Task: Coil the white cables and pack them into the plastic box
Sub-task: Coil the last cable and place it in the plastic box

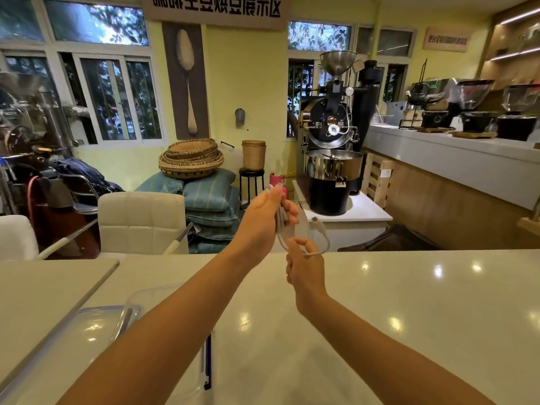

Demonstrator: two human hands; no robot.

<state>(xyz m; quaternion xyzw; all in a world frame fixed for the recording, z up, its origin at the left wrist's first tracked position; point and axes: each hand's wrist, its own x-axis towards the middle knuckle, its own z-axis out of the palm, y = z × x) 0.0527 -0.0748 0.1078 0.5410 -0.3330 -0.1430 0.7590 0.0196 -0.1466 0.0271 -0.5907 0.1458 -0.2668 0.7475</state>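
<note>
My left hand (pixel 267 217) is raised above the far edge of the white table (pixel 409 302) and is closed around several loops of a white cable (pixel 323 232). The cable's loose end with its small connector curls out to the right of that hand. Just below, my right hand (pixel 305 268) pinches the loose stretch of the same cable between its fingers. A clear plastic box (pixel 137 299) stands on the table at the lower left, partly hidden by my left forearm. Its clear lid with a blue rim (pixel 87 320) lies beside it.
A white chair (pixel 140 220) stands behind the table's far edge. A second tabletop (pixel 43 287) adjoins at the left. A coffee roaster (pixel 333 159) sits on a low white stand beyond the table, with a long counter (pixel 453 159) at the right.
</note>
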